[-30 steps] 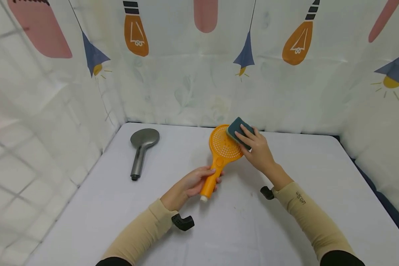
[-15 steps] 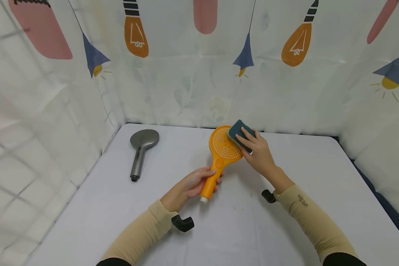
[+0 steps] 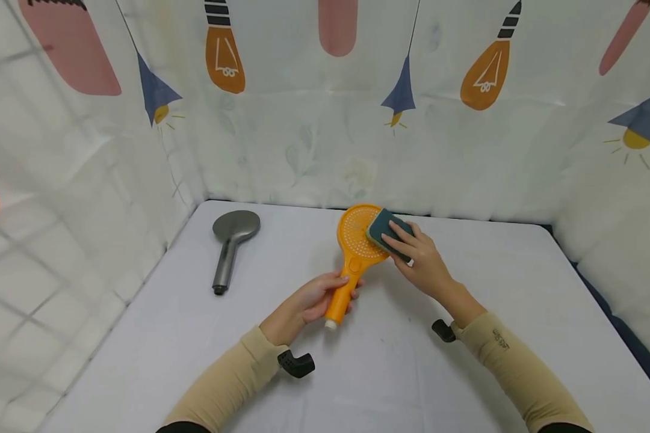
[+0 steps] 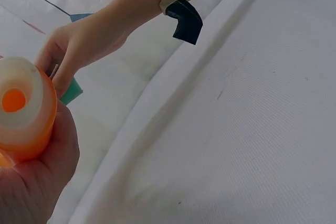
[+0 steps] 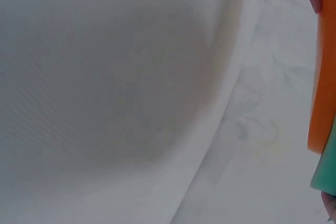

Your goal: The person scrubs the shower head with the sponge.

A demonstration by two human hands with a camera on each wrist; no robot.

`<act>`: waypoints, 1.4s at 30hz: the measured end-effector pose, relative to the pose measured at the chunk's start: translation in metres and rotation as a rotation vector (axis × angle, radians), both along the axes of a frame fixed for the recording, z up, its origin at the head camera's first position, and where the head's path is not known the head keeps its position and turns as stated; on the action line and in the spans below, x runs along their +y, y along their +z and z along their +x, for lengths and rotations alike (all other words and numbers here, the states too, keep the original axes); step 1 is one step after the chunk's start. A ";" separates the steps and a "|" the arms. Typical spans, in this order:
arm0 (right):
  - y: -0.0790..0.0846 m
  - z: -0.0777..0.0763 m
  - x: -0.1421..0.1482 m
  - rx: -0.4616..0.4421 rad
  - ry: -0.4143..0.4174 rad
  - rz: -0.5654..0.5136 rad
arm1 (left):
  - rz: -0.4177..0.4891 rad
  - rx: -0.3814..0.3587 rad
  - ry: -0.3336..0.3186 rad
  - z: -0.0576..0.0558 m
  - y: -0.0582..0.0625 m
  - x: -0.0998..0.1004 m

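An orange shower head (image 3: 352, 231) with a perforated round face is held above the table by my left hand (image 3: 318, 297), fingers curled round its handle. In the left wrist view the handle's pale hollow end (image 4: 21, 93) faces the camera. My right hand (image 3: 419, 261) grips a dark green sponge (image 3: 381, 227), which lies against the right part of the perforated face. At the right edge of the right wrist view, the sponge's lighter green side (image 5: 328, 166) touches the orange rim (image 5: 325, 87). The right palm is hidden in the head view.
A grey shower head (image 3: 227, 249) lies on the left of the white table (image 3: 466, 385), its handle toward the front. A patterned curtain (image 3: 303, 138) hangs behind the table and along both sides.
My right hand has slid the sponge down and slightly left over the perforated face. The orange shower head has shifted a little left in my left hand's grip.
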State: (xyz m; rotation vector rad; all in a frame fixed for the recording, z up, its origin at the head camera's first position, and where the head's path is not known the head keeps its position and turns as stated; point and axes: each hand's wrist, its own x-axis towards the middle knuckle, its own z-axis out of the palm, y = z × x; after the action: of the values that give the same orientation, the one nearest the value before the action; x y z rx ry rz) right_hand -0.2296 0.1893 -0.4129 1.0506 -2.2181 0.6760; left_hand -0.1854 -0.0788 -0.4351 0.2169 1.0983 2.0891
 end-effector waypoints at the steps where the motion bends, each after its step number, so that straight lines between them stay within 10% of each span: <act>1: -0.001 0.002 0.000 -0.002 0.035 0.021 | 0.004 0.001 0.002 0.000 0.000 0.000; 6: 0.000 0.006 0.002 -0.008 0.109 0.059 | 0.020 0.005 0.003 0.001 0.000 -0.002; 20: 0.016 -0.022 -0.001 -0.117 -0.190 -0.094 | -0.027 0.030 -0.038 0.002 -0.003 0.007; 30: 0.023 -0.011 -0.040 -0.039 0.015 0.050 | -0.079 0.022 -0.062 0.004 -0.003 0.018; 38: 0.029 -0.022 -0.021 -0.091 -0.166 -0.048 | -0.089 0.026 -0.066 0.004 -0.001 0.017; 42: 0.028 -0.018 -0.022 -0.091 -0.063 -0.007 | -0.088 0.039 -0.061 0.003 0.000 0.016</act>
State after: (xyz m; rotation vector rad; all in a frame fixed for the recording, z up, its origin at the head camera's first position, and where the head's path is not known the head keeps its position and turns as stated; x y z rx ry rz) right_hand -0.2475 0.1675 -0.3852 0.9598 -2.3142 0.7163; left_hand -0.1821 -0.0629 -0.4349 0.2462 1.1891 1.9857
